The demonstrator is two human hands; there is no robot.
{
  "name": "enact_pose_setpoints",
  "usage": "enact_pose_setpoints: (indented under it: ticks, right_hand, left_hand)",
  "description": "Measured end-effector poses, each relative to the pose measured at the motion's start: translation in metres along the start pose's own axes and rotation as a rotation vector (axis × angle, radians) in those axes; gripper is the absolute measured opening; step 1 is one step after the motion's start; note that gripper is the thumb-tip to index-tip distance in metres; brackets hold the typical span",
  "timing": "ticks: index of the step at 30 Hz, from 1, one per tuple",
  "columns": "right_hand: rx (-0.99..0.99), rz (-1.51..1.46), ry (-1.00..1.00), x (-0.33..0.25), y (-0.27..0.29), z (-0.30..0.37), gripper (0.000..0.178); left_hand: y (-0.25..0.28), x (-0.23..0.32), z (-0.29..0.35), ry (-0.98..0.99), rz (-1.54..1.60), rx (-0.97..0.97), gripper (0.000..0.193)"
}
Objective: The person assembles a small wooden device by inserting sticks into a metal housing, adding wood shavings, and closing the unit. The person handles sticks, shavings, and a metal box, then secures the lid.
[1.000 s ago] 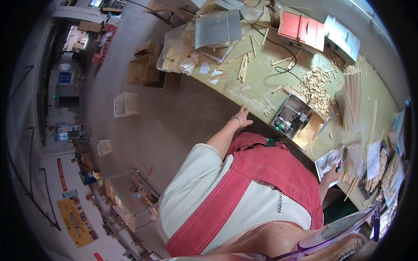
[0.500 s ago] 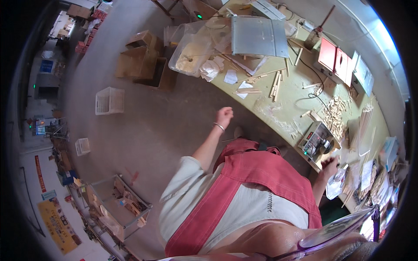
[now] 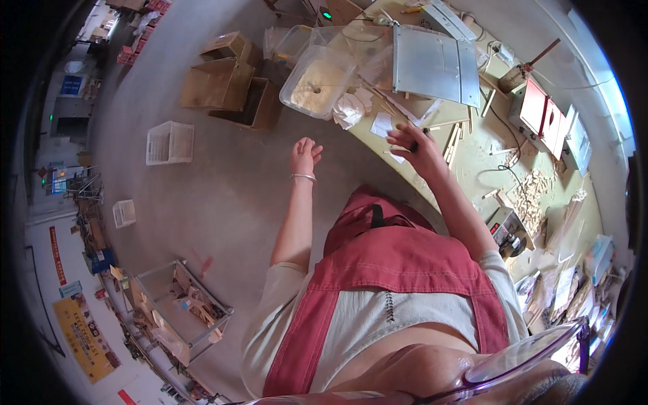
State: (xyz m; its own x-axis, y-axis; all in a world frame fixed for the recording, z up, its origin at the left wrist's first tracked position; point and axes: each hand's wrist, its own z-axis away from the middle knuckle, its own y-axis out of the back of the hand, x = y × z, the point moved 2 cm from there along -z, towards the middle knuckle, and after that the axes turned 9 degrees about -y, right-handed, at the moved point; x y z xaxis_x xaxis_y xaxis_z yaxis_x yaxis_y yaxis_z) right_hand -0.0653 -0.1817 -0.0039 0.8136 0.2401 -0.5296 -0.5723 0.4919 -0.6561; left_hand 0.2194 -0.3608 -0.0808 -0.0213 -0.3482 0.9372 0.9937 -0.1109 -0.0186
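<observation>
My left hand (image 3: pixel 305 156), with a thin bracelet at the wrist, hangs in the air over the grey floor beside the bench edge, fingers loosely apart and empty. My right hand (image 3: pixel 415 145) rests on the green workbench (image 3: pixel 486 145), fingers curled on a small dark object (image 3: pixel 413 144) that is too small to identify. White paper scraps (image 3: pixel 382 125) lie by that hand, and wooden sticks (image 3: pixel 452 138) lie just to its right. A clear plastic tub (image 3: pixel 317 81) of pale material and a grey metal plate (image 3: pixel 428 64) sit beyond. My red apron fills the lower middle.
A red boxy machine (image 3: pixel 540 111), a heap of small wooden pieces (image 3: pixel 533 192) and a small grey device (image 3: pixel 506 229) sit on the bench's right part. Cardboard boxes (image 3: pixel 223 74), a white basket (image 3: pixel 169 142) and a wire cart (image 3: pixel 182 304) stand on the floor at left.
My right hand has swung from the bench's right side across to the paper scraps. My left hand has lifted off the bench edge. The view has turned left.
</observation>
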Motion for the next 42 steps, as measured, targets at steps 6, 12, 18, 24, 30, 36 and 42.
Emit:
enact_pose_setpoints:
  ticks: [6,12,18,24,30,36,42]
  right_hand:
    - [0.146,-0.251,0.011,0.014,-0.026,-0.14,0.038]
    - [0.229,-0.511,0.008,0.022,-0.05,-0.189,0.031]
    - [0.277,-0.544,0.062,0.011,-0.056,-0.203,0.027]
    - [0.338,-0.542,0.105,-0.01,-0.072,-0.2,0.028]
    - [0.348,-0.563,0.104,-0.005,-0.072,-0.206,0.026]
    - [0.292,-0.562,0.133,-0.003,-0.068,-0.207,0.026]
    - [0.337,-0.508,0.121,0.001,-0.068,-0.198,0.029]
  left_hand:
    - [0.002,0.037,-0.076,0.037,-0.042,0.046,0.047]
    - [0.0,0.055,-0.135,0.214,-0.047,-0.134,0.053]
    - [-0.004,0.057,-0.164,0.359,0.103,-0.243,0.035]
    - [0.0,0.054,-0.171,0.23,-0.008,-0.193,0.027]
    - [0.042,0.08,-0.158,0.226,0.031,-0.132,0.023]
    - [0.109,0.086,-0.14,0.243,-0.021,-0.088,0.021]
    - [0.118,0.079,-0.138,0.26,-0.012,-0.078,0.026]
